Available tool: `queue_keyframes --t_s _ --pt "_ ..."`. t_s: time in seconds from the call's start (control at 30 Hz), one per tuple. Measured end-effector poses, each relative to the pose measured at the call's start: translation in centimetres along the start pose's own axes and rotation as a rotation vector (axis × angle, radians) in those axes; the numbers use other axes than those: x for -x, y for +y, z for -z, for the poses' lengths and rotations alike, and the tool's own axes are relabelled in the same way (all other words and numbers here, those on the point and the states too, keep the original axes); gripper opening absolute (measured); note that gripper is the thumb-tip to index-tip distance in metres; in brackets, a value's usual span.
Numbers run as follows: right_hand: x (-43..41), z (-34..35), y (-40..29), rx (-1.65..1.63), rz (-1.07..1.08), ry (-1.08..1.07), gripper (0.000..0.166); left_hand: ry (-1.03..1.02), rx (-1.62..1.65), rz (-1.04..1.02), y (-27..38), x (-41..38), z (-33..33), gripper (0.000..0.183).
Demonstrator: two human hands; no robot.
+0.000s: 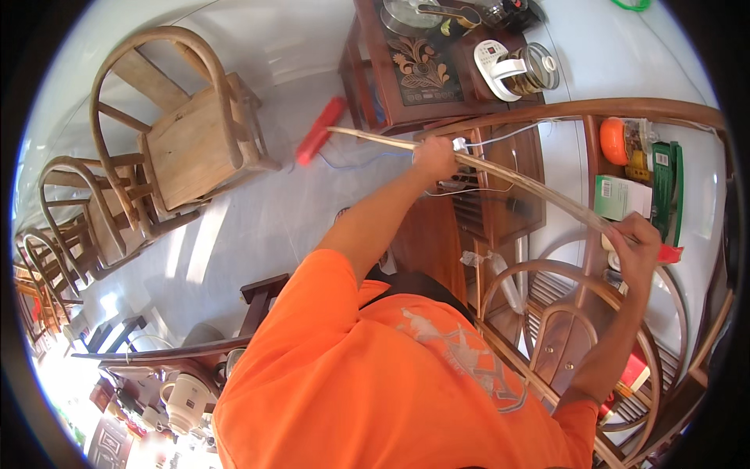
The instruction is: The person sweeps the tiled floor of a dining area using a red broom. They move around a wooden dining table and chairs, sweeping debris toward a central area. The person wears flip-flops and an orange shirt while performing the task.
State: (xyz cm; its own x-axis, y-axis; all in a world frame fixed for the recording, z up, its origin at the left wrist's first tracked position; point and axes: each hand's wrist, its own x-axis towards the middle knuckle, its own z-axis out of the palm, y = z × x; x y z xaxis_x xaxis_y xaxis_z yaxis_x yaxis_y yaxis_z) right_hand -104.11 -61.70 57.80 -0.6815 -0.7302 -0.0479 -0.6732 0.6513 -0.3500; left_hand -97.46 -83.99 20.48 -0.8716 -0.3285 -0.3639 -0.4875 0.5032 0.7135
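Note:
A long wooden pole [527, 186] slants across the view in both hands, with a red broom head [321, 130] at its far end on the grey floor. My left hand [435, 158] is closed around the middle of the pole. Near the pole's upper end, my right hand [636, 240] grips it beside the shelf at the right. A blue cord [357, 164] lies on the floor near the broom head, and a white cable [504, 136] runs close to my left hand.
Wooden armchairs [187, 155] line the far left. Ahead stands a dark wooden tea cabinet [404, 114] with an electric kettle [507, 70]. A shelf with boxes [621, 196] and a round-backed wooden chair [562, 346] are at the right. A cup [186, 401] stands at the lower left.

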Motion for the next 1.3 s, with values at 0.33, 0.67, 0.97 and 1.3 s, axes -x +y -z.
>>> queue_keyframes --t_s 0.33,0.67,0.97,1.3 --pt "-4.0 0.2 2.0 -0.167 0.058 0.081 0.015 0.613 0.136 0.007 0.1 -1.3 5.0 0.033" --pt "-11.4 8.8 -17.1 0.533 0.8 0.056 0.013 1.361 0.461 -0.083 1.4 -0.2 13.2 0.026" --pt "-7.0 -6.3 -29.9 0.687 1.381 -0.149 0.018 1.605 0.519 0.003 -12.4 2.3 13.9 0.033" --pt "-4.5 -9.4 -33.4 0.439 1.748 -0.579 0.018 1.278 0.544 0.103 -16.3 9.5 6.7 0.032"
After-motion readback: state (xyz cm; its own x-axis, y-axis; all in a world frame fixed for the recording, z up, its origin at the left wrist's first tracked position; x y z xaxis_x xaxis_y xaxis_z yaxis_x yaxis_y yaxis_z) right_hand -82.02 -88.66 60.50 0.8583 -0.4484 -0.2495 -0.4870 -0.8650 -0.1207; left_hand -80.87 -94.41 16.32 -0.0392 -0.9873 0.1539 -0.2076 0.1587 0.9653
